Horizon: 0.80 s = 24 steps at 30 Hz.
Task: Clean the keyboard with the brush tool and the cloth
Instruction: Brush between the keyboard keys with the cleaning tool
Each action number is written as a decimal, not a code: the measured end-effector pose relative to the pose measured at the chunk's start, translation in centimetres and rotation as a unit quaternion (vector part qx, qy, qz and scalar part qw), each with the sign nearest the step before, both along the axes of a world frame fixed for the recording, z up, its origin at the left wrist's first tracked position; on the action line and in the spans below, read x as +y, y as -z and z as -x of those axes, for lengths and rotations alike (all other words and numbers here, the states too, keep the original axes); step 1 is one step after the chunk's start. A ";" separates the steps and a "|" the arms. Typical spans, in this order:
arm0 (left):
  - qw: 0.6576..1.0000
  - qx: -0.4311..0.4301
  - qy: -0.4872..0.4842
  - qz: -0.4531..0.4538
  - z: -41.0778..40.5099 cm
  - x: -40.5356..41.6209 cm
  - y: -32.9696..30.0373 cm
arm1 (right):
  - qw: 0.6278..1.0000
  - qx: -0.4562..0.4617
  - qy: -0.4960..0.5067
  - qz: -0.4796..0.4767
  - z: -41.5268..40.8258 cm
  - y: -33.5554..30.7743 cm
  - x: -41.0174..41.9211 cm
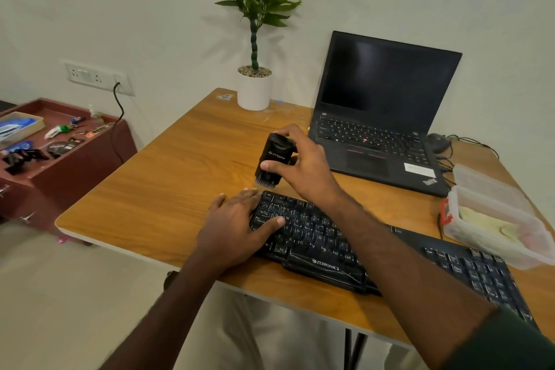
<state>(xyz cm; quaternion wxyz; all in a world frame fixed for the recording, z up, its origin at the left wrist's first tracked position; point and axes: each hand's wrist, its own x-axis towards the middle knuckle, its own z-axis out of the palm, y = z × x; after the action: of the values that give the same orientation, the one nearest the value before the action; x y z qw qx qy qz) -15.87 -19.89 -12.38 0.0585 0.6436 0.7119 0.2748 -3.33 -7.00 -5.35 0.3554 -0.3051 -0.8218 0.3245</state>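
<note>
A black keyboard (324, 246) lies slantwise on the wooden desk (168, 189), running from the middle towards the lower right. My left hand (237, 225) rests flat on its left end, thumb on the keys. My right hand (300, 165) grips a black brush tool (271, 159), held upright with its bristles pointing down, just above the desk beyond the keyboard's top left corner. A pale yellowish cloth (486, 225) lies inside a clear plastic box (495, 237) at the right.
An open black laptop (381, 117) stands at the back right, with a mouse (438, 141) and cables beside it. A potted plant (255, 81) stands at the desk's back edge. A low maroon cabinet (60, 153) with small items stands to the left.
</note>
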 end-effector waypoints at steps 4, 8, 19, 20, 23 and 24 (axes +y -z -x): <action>1.000 0.001 -0.010 0.006 0.1 0.2 0.1 | 0.998 -0.055 -0.028 -0.019 -0.4 0.7 -0.1; 1.000 -0.007 -0.008 0.009 0.1 0.1 0.4 | 0.999 -0.030 0.009 -0.021 -0.7 0.7 0.3; 0.999 0.023 -0.021 0.027 0.0 0.2 0.6 | 0.996 -0.086 -0.009 -0.009 -6.6 -0.3 1.3; 0.999 0.020 -0.020 0.028 0.0 0.2 0.5 | 0.997 -0.077 0.001 -0.012 -7.1 -0.6 1.4; 0.999 0.018 -0.019 0.031 0.1 0.3 0.5 | 0.999 -0.052 0.004 0.001 -7.0 -0.4 0.8; 0.999 0.018 -0.017 0.032 0.2 0.2 0.4 | 0.998 -0.055 -0.005 0.002 -6.5 0.0 0.4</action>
<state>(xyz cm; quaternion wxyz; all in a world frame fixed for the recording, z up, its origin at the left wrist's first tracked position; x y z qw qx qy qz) -16.02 -19.66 -12.82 0.0616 0.6339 0.7324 0.2408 3.21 -6.55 -5.33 0.3073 -0.3187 -0.8412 0.3104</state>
